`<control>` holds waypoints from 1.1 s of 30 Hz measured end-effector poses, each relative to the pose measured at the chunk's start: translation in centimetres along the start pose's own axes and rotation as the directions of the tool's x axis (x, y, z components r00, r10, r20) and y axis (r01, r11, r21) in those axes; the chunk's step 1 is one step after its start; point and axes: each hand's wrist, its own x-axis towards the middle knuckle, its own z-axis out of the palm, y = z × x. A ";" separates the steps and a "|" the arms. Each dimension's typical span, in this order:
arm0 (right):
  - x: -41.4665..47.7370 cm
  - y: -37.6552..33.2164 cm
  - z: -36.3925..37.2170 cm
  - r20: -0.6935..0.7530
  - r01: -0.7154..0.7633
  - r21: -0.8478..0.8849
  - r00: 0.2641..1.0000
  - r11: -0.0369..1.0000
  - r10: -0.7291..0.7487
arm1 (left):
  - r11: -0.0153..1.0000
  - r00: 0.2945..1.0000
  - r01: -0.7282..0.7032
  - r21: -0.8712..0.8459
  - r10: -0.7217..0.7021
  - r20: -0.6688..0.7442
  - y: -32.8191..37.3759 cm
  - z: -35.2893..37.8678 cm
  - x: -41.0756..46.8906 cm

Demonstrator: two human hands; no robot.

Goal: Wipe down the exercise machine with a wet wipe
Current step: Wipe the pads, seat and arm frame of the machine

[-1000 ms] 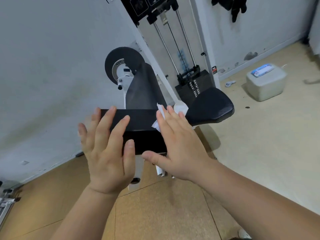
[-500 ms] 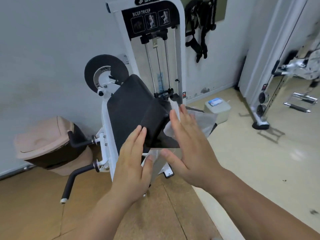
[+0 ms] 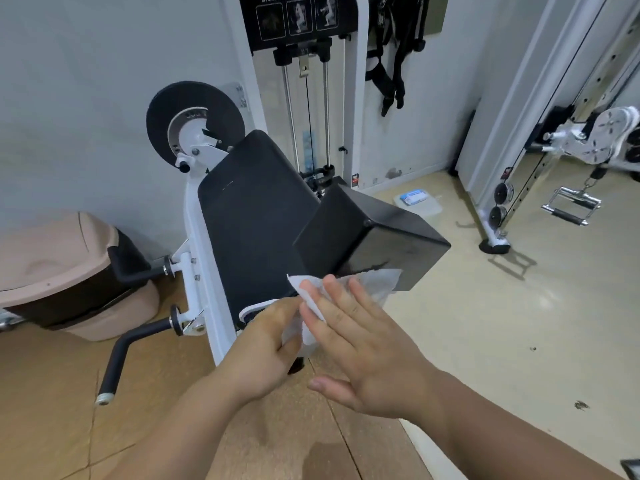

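Far left: a lidded waste bin (image 3: 65,271) stands against the wall, just beside the exercise machine (image 3: 198,237). A black handle (image 3: 117,355) juts from the machine's white frame toward the floor (image 3: 519,341).

Centre left: the back pad (image 3: 252,216) is tilted and nothing is touching it.

Centre: my left hand (image 3: 263,348) has its fingers curled, and it appears to pinch the near edge of the wet wipe (image 3: 363,282). The wipe is spread between both hands at the lower near edge of the arm pad (image 3: 374,233). I cannot tell whether it actually touches that pad. My right hand (image 3: 363,341) is flat, its fingers straight and laid over the wipe, gripping nothing.

Right: a pack of wipes (image 3: 414,197) sits on the floor behind the pad, and a cable station (image 3: 588,140) stands well apart.

Risks, as judged:
- The wipe is held mainly by one light pinch, so a pull from the flat hand could free it. It would then drop to the floor and pick up grit.
- The wipe hangs creased, so a pass in this condition would likely streak and miss patches.
- Pressing hard on the arm pad's corner may make it shift on its mount.
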 end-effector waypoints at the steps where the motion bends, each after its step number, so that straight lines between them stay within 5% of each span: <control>1: -0.2 -0.3 0.8 0.009 -0.015 -0.033 1.000 0.999 0.016 | 1.000 1.000 -0.009 0.000 0.009 0.006 -0.5 -0.3 0.1; 8: -0.2 -3.0 3.6 -0.028 -0.182 -0.230 0.983 0.956 0.180 | 0.998 0.977 -0.051 0.033 0.043 0.207 -6.2 -3.1 2.1; 13: 0.8 -7.1 5.5 0.014 -0.361 -0.336 0.922 0.870 0.388 | 0.918 0.905 -0.350 0.187 0.280 0.320 -9.6 -5.4 3.5; 18: 2.0 -8.9 8.8 0.209 -0.470 -0.571 0.709 0.673 0.673 | 0.732 0.789 -0.604 0.314 0.493 0.368 -12.6 -7.7 4.5; 24: 4.3 -7.8 8.6 0.273 -0.407 -0.711 0.591 0.574 0.759 | 0.741 0.764 -0.618 0.261 0.490 0.419 -15.6 -7.9 4.5; 33: 5.8 -8.6 11.0 0.161 -0.495 -0.778 0.439 0.387 0.884 | 0.799 0.703 -0.584 0.141 0.411 0.581 -16.2 -9.2 5.3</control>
